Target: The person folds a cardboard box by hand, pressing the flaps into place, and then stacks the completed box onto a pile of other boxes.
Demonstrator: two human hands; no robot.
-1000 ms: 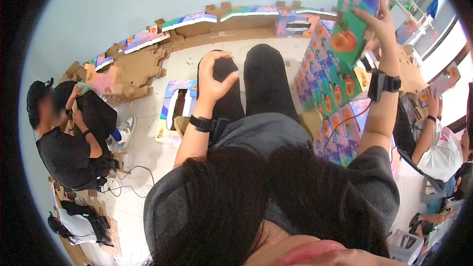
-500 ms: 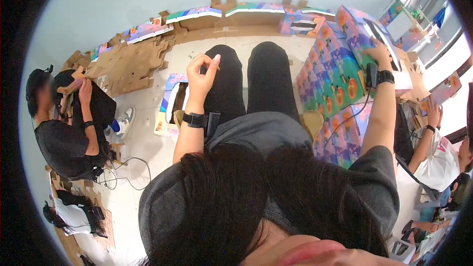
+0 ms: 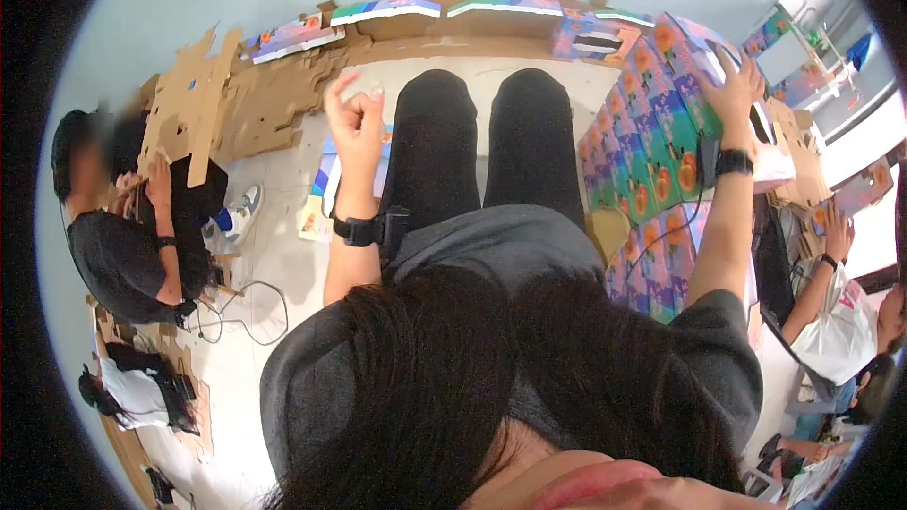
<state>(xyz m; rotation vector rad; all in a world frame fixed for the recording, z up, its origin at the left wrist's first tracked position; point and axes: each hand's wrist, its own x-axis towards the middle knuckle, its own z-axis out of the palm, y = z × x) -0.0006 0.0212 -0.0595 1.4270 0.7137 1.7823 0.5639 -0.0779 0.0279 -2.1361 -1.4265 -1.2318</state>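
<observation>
My left hand (image 3: 354, 121) is raised beside my left knee. Its index finger is bent outward and the others are partly curled, with nothing visible in them. Below it, partly covered by the forearm, a printed carton (image 3: 319, 203) lies on the floor. My right hand (image 3: 733, 96) rests with spread fingers on the top of a colourful fruit-print carton (image 3: 694, 55), near its dark handle slot. That carton belongs to a tall stack of like flat cartons (image 3: 638, 146) to the right of my legs.
Brown cardboard sheets (image 3: 274, 109) lean at the left, by a seated person (image 3: 123, 255) handling cardboard. More printed cartons (image 3: 491, 6) line the wall. Another person (image 3: 836, 321) sits at the right, near a loose cable (image 3: 652, 238). A person in white (image 3: 137, 392) is at lower left.
My left hand has moved left and slightly up, its fingers loosening from a pinch-like pose. My right hand's fingers have spread on the carton. The person at left has a cardboard sheet standing up now.
</observation>
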